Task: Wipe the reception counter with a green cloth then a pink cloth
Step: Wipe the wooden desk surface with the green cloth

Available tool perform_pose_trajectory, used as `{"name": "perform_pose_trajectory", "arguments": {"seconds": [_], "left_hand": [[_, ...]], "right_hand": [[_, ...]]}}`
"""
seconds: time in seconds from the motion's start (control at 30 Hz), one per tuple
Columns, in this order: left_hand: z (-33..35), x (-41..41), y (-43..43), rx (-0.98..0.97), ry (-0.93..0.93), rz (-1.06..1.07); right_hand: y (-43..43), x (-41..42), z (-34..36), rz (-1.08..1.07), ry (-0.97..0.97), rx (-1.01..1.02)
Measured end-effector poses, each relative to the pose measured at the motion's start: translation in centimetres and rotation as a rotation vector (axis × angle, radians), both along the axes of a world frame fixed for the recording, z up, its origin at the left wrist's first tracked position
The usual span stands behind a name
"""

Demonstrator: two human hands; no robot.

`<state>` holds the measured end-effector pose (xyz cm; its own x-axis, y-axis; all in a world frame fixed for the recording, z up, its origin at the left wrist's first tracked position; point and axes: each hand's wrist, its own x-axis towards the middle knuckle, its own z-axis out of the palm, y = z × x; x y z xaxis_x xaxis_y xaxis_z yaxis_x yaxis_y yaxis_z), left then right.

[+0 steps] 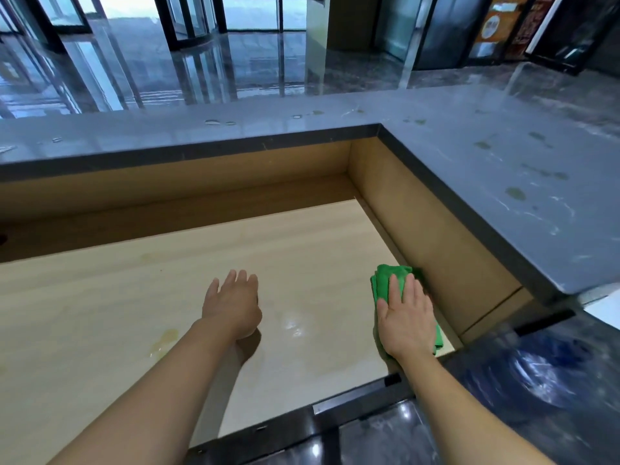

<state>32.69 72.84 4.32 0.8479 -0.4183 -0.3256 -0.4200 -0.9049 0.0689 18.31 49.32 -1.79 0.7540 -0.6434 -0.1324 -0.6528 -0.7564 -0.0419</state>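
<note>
Cloth [389, 280]: green, bunched, beside wall [436, 246] at 3 o'clock; tabletop [100, 297] wide toward 9. Right grip [406, 320] flat atop; left grip [235, 303] slack, empty.

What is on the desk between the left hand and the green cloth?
Head view: between left hand and green cloth, only bare pale desktop with a glossy patch.
</note>
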Motion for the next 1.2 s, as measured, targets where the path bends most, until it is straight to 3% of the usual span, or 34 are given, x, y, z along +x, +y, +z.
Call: {"name": "perform_pose_trajectory", "arguments": {"seconds": [0.17, 0.43, 0.63, 0.87, 1.2], "left_hand": [[0.3, -0.6, 4.2, 0.028, -0.001, 0.059], [0.0, -1.9, 9.0, 0.049, -0.022, 0.084], [-0.2, -2.9, 10.8, 0.020, -0.062, 0.131], [-0.3, -5.5, 12.3, 0.017, -0.057, 0.182], [-1.9, -6.6, 18.3, -0.030, 0.008, 0.291]], "right_hand": [[8.7, 1.3, 0.1, -0.133, -0.022, 0.028], [21.7, 2.7, -0.2, 0.202, -0.012, 0.118], [17.2, 1.7, -0.3, 0.451, 0.009, 0.092], [10.5, 2.2, 0.2, 0.306, 0.003, 0.046], [12.8, 3.1, 0.1, 0.139, -0.002, 0.033]]}}
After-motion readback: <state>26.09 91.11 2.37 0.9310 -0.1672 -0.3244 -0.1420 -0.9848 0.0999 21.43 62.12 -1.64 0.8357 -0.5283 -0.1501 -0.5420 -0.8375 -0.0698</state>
